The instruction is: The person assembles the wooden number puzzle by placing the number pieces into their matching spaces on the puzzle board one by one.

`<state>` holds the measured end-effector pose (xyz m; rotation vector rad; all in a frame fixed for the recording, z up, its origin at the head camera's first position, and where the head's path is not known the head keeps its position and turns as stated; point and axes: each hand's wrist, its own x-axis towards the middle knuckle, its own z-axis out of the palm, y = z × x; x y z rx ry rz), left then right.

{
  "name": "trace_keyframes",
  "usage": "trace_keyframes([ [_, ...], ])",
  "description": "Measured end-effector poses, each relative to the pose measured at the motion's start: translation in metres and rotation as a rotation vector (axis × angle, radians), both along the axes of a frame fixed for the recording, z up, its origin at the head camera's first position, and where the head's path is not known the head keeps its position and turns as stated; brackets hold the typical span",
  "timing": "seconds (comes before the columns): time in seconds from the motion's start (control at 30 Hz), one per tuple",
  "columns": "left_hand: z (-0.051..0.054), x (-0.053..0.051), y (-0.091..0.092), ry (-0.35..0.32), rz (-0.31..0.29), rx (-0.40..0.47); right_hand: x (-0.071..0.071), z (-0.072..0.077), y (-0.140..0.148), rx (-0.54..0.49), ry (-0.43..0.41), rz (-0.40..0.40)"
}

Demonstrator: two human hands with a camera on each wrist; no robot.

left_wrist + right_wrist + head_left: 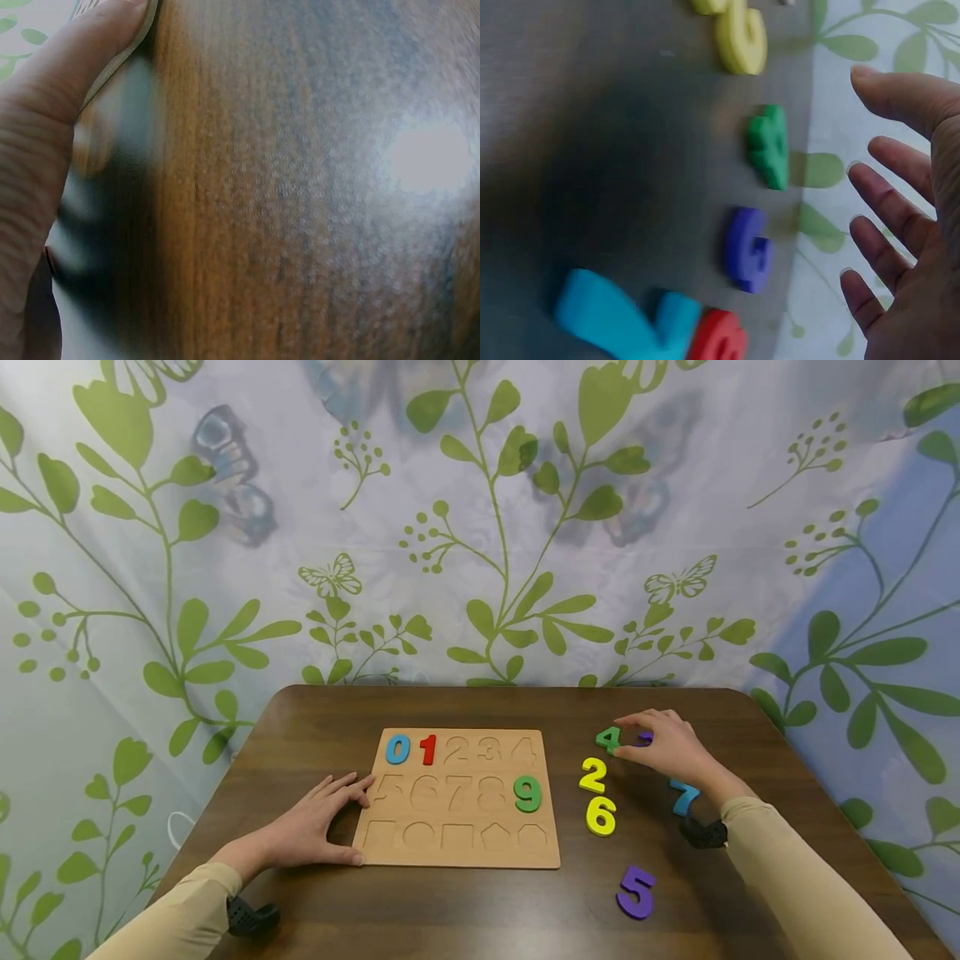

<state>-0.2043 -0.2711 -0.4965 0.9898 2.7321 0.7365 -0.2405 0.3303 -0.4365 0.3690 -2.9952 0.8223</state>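
Observation:
A wooden number board (453,852) lies on the table with a blue 0 (397,749), a red 1 (427,750) and a green 9 (527,794) in its recesses. My left hand (311,827) rests at its left edge, fingers spread and the thumb (60,56) touching the near corner. Beside the green 4 (608,740) my right hand (667,747) hovers, thumb and index finger apart. The right wrist view shows the fingers spread and holding nothing, with the green 4 (769,147) still lying on the table. A purple 3 (645,739) is partly hidden behind the hand.
Right of the board lie a yellow 2 (593,774), a yellow 6 (601,817) and a purple 5 (636,893). A blue 7 (684,797) lies by the right wrist. A red piece (718,337) touches or overlaps it in the right wrist view. A patterned curtain (480,527) hangs behind the table.

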Motion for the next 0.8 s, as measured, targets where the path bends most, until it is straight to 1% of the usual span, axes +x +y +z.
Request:
trace_keyframes([
  [0.07,0.0,0.0,0.0,0.003,-0.001,0.003,0.004,-0.007,-0.001,0.004,-0.004,0.009],
  [0.23,-0.001,0.001,-0.001,0.001,0.001,-0.001,0.012,-0.025,-0.008,-0.003,-0.047,0.015],
  [0.43,-0.001,0.002,-0.001,0.009,-0.007,0.021,0.015,-0.041,-0.016,-0.019,-0.067,0.01],
  [0.6,-0.001,0.003,0.0,0.019,-0.012,0.03,0.014,-0.047,-0.021,-0.007,-0.073,0.011],
  [0.8,-0.001,0.001,-0.001,0.019,-0.01,0.019,0.013,-0.048,-0.022,-0.001,-0.08,0.009],
])
